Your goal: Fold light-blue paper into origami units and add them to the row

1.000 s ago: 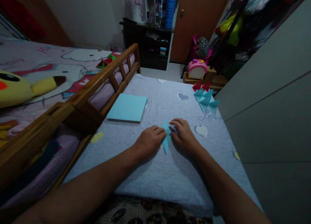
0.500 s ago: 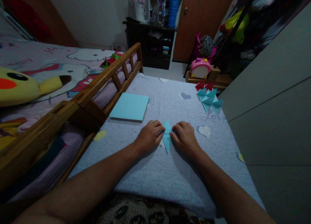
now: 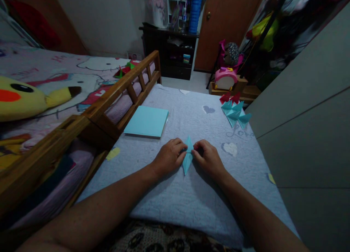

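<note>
A small folded piece of light blue paper [image 3: 187, 161] lies on the grey-blue blanket [image 3: 191, 193], narrow and pointed at both ends. My left hand [image 3: 169, 157] presses its left side with curled fingers. My right hand [image 3: 208, 159] pinches its right side, fingers bent together. A stack of light blue paper sheets [image 3: 147, 121] lies flat to the far left of my hands. Several finished folded pieces [image 3: 235, 111], blue with two red ones, sit at the far right of the blanket.
A wooden bed rail [image 3: 109, 99] runs along the left, with a yellow plush toy [image 3: 24, 99] on the bed behind it. A grey cabinet wall [image 3: 306, 117] closes the right side. A dark shelf unit [image 3: 171, 50], a door and pink toys stand at the back.
Both hands stayed on the folded paper and closed in on its middle. The piece now looks narrower. The camera view shifted slightly.
</note>
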The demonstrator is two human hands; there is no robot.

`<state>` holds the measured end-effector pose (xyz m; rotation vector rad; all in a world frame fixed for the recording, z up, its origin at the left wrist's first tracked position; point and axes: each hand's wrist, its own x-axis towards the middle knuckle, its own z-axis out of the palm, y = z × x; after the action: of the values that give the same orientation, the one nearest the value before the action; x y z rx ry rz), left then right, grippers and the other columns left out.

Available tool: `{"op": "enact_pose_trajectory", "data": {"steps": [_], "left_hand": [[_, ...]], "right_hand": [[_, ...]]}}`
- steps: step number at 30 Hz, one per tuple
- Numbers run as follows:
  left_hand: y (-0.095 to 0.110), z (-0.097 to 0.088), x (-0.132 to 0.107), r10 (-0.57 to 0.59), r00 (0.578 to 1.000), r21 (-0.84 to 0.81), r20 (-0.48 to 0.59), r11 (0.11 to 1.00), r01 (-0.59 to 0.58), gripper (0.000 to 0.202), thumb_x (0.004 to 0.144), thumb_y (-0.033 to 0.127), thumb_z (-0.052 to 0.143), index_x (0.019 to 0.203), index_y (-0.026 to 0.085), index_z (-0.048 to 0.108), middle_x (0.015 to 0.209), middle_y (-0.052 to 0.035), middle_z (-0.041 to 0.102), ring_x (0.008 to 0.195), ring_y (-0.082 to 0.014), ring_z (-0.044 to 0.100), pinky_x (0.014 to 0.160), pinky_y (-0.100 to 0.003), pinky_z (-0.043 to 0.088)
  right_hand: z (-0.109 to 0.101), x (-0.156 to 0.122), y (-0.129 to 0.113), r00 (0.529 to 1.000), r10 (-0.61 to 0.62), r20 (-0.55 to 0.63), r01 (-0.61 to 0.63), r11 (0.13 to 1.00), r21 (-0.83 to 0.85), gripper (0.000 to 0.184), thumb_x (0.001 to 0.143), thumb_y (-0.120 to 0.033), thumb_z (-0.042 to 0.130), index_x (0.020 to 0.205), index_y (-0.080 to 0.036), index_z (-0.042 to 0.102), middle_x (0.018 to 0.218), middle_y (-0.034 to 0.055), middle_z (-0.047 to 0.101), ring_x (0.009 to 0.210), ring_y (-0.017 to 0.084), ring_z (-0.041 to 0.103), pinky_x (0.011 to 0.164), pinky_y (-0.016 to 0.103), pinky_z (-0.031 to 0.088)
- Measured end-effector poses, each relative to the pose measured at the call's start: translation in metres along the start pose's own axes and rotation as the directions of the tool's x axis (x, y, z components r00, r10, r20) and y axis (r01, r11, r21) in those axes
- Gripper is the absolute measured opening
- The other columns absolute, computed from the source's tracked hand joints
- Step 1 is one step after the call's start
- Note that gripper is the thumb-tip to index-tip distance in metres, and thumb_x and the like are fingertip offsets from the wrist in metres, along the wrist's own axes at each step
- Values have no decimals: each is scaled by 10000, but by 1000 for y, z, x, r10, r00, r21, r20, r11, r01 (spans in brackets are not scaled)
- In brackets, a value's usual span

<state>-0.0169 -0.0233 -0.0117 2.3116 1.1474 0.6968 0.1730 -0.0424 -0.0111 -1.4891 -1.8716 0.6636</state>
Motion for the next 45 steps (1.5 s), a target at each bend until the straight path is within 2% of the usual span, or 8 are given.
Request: {"op": "enact_pose_trajectory", "data": {"steps": [7, 14, 18, 25, 29, 32, 39, 45], "left_hand": [[5, -9, 4, -171, 985, -356, -31, 923, 149, 197, 937, 298, 563, 1049, 186, 680, 1000, -63, 690, 949, -216, 635, 866, -355, 492], [5, -10, 8, -438, 895, -869, 85, 406, 281, 429, 808, 356, 714, 1179, 197, 567, 819, 18, 632, 673, -118, 604, 611, -219, 458], [4, -7, 10, -500, 859, -916, 108, 286, 282, 545, 726, 295, 767, 1191, 221, 492, 829, 39, 615, 623, -102, 596, 590, -210, 461], [6, 3, 13, -468, 882, -832, 63, 463, 305, 292, 747, 251, 677, 998, 198, 538, 867, 24, 591, 628, -96, 573, 576, -211, 448], [4, 3, 11, -280, 958, -544, 58, 796, 265, 143, 825, 198, 582, 968, 194, 594, 804, 15, 587, 666, -129, 561, 635, -250, 467], [0, -1, 8, -107, 994, -207, -1, 973, 104, 171, 814, 119, 554, 949, 187, 634, 976, -52, 623, 933, -209, 603, 872, -356, 496], [-4, -13, 4, 88, 987, 26, 134, 995, -92, 339, 719, 91, 627, 1042, 187, 653, 1139, -84, 595, 1087, -265, 519, 993, -429, 446], [-4, -8, 7, 8, 995, 62, 103, 998, -14, 21, 822, 189, 665, 842, 184, 665, 954, -62, 602, 970, -247, 535, 896, -402, 455]], "right_hand": [[-1, -6, -8, 993, -119, 14, 107, 937, 331, 280, 830, -148, 563, 1100, -212, 600, 1000, 54, 684, 891, 185, 663, 808, 342, 536], [-8, -8, -10, 934, -358, -9, 351, 909, 225, 512, 823, -91, 539, 1315, -232, 514, 1275, 107, 628, 1185, 239, 594, 1024, 448, 478], [-12, -6, -7, 891, -451, -58, 453, 891, 30, 518, 835, -109, 555, 1337, -225, 505, 1320, 131, 572, 1238, 274, 522, 1056, 492, 437], [-11, -2, 0, 886, -464, 6, 449, 855, -258, 256, 879, -101, 583, 1072, -221, 699, 1136, 101, 654, 1061, 270, 523, 947, 453, 444], [-9, 0, 6, 888, -456, 55, 452, 847, -279, 197, 898, -110, 596, 968, -216, 747, 1005, 85, 694, 973, 254, 528, 898, 427, 439], [-8, 2, 12, 899, -423, 116, 438, 853, -283, 174, 887, -113, 622, 921, -199, 769, 943, 95, 686, 918, 249, 523, 840, 401, 447], [-10, 3, 17, 921, -322, 218, 368, 903, -222, 206, 878, -119, 632, 981, -217, 781, 930, 84, 683, 890, 234, 521, 827, 386, 440], [-15, 2, 15, 942, -260, 211, 301, 934, -192, 150, 917, -158, 588, 963, -185, 729, 912, 72, 694, 885, 221, 544, 832, 377, 427]]}}
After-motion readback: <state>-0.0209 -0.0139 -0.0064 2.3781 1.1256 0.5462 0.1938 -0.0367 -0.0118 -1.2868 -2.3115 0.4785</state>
